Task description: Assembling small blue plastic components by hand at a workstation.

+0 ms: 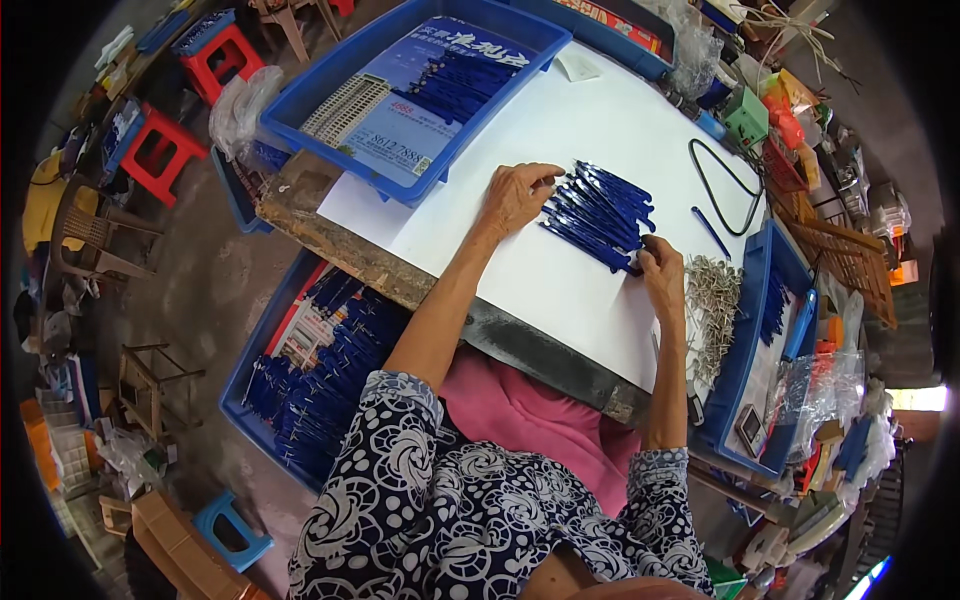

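Note:
A row of slim, glossy dark-blue strips [598, 215] with shaped ends lies side by side on the white work surface [560, 310]. My left hand [518, 198] is at their upper left end, its fingers stretched out and apart, the fingertips by the strip ends. At the lower right end, my right hand [662, 272] has thumb and fingers closed on the end of the nearest blue strip. One separate blue strip [710, 232] lies to the right. Beside my right hand is a heap of small silvery metal pieces [712, 305].
A blue tray [425, 192] at the far left holds more strips on printed paper. Another blue tray [712, 440] stands at the right. Below the table's worn edge [345, 245], a blue crate [240, 385] holds many strips. A black loop of cord [700, 165] lies at the back right.

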A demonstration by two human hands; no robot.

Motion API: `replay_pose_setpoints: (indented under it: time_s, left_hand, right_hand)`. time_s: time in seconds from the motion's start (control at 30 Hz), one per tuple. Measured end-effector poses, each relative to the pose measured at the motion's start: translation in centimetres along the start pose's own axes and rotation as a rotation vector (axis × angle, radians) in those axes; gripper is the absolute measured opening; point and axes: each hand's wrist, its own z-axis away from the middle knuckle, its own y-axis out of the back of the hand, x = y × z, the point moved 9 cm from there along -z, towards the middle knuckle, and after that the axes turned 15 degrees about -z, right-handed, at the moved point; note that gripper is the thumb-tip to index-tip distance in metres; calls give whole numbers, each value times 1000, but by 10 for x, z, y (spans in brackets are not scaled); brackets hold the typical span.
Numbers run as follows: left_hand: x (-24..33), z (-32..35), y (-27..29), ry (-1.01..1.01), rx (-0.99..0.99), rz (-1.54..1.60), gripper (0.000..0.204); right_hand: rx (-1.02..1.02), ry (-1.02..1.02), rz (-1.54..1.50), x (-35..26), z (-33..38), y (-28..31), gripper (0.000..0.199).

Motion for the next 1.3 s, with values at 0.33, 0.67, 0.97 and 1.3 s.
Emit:
replay_pose_setpoints:
  time_s: [0.33,0.67,0.97,1.3]
  left_hand:
    - [0,0,5,-41,112,-10,28]
    - [-2,-1,-3,-2,-16,-6,31]
    - [6,-3,-11,-61,-58,-36,31]
    - [-13,3,-13,31,-5,120,31]
  right_hand:
    - [191,186,233,-4,-42,40,37]
    - [275,177,-173,17,-61,16,42]
    - [245,227,-49,13,-64,6,40]
    - [351,201,-247,15,-42,17,39]
